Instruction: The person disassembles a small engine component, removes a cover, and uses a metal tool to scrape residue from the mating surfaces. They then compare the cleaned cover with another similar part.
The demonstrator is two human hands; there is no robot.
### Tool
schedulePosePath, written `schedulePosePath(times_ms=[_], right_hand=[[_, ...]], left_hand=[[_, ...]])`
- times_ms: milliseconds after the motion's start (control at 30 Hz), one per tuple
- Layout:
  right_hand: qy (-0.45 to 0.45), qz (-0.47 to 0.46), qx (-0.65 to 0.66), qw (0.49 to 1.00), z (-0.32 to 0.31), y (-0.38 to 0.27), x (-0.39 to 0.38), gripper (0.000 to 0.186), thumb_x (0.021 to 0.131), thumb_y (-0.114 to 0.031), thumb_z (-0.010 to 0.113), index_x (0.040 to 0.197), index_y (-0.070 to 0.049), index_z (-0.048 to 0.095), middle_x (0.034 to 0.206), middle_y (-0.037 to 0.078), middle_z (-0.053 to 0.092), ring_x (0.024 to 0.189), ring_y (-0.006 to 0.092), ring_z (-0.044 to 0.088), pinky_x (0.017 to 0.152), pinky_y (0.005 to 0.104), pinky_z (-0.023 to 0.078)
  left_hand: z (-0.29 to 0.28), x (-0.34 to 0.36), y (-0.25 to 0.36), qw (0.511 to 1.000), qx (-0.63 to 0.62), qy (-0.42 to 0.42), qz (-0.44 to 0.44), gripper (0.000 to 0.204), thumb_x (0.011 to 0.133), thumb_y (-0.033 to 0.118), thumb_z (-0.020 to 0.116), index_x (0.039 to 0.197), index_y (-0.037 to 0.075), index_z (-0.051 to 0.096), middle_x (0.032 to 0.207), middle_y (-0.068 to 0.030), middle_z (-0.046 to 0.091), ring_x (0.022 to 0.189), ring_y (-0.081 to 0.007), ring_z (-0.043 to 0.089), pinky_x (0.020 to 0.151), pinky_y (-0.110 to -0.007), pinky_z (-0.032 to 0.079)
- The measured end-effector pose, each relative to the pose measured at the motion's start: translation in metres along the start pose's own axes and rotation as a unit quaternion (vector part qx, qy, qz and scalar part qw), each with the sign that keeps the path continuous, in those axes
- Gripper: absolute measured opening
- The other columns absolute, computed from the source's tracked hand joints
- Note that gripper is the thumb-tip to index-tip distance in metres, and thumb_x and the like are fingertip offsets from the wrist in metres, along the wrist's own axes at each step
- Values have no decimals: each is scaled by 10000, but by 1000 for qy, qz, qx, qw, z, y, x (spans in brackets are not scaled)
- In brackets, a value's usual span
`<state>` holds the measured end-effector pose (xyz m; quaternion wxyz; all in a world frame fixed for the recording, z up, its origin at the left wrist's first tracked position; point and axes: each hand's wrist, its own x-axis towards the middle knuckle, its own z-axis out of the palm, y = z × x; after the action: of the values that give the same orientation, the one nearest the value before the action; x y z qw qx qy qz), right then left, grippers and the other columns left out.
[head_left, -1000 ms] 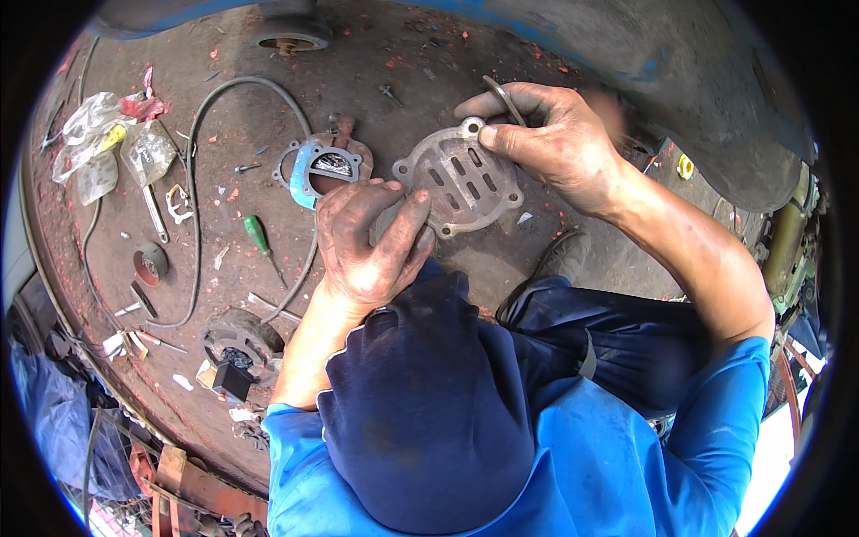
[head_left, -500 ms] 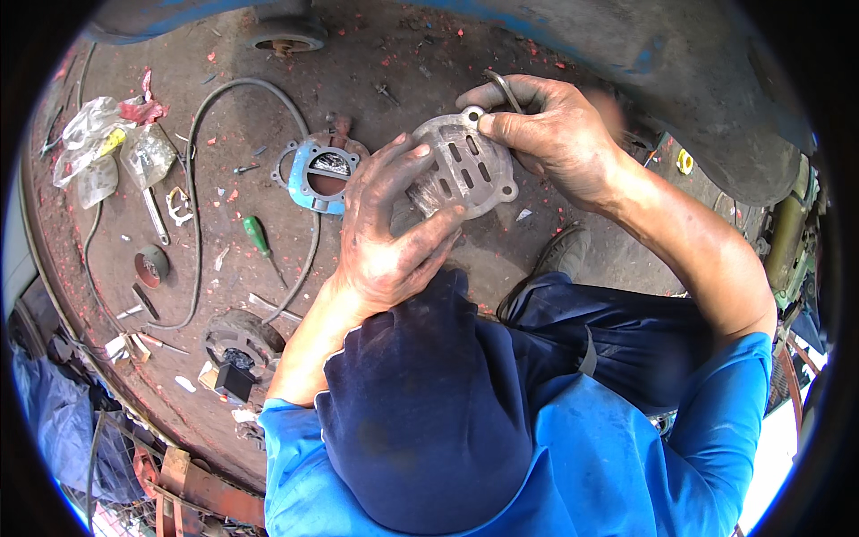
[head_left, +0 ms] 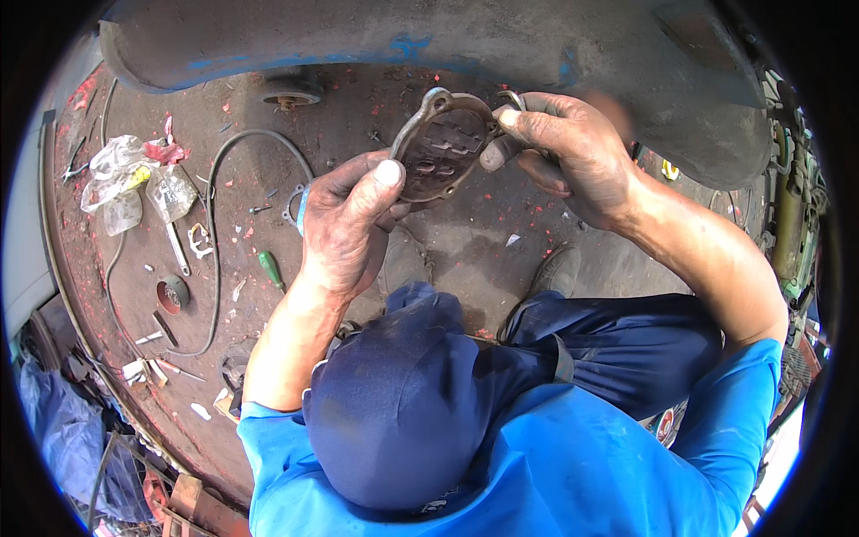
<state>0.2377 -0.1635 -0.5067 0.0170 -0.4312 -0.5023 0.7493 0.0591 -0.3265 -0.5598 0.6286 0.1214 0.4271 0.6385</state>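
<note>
My left hand (head_left: 349,215) grips the round, slotted metal plate (head_left: 443,152) by its left side, thumb on the rim. The plate is tilted, showing a recessed dark face and bolt lugs on its edge. My right hand (head_left: 573,157) pinches a thin curved metal piece (head_left: 510,97) at the plate's right edge; whether its fingertips also grip the plate I cannot tell. A flanged part with a blue body (head_left: 295,204) lies on the floor, mostly hidden behind my left hand.
A large grey metal body (head_left: 501,40) with blue patches overhangs the far side. A black cable (head_left: 215,170), plastic bags (head_left: 116,179), a green screwdriver (head_left: 268,267) and several small tools and scraps lie on the dirty floor (head_left: 483,251). My boot (head_left: 557,268) rests beyond my knee.
My left hand has turned the plate so it is tilted and shows its recessed side, with the thumb now on the rim. The view has shifted, showing more of the grey body.
</note>
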Motion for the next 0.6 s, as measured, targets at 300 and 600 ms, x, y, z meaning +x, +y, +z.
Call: schedulePosePath(times_ms=[300, 600], right_hand=[[-7, -63, 16, 998, -22, 12, -29, 229, 978, -257, 639, 1049, -44, 598, 851, 81, 701, 510, 33, 398, 469, 194, 314], [-10, -59, 13, 998, -27, 31, -31, 256, 967, -247, 656, 1078, -22, 607, 869, 101, 717, 503, 35, 404, 466, 192, 315]], left_hand=[[29, 18, 13, 1000, 19, 8, -10, 534, 1014, 410, 548, 1220, -78, 616, 1124, -193, 689, 1006, -248, 694, 833, -369, 585], [55, 20, -1, 996, -31, 70, 42, 500, 1041, 386, 489, 1194, -69, 630, 1075, -170, 701, 934, -236, 702, 766, -329, 583]])
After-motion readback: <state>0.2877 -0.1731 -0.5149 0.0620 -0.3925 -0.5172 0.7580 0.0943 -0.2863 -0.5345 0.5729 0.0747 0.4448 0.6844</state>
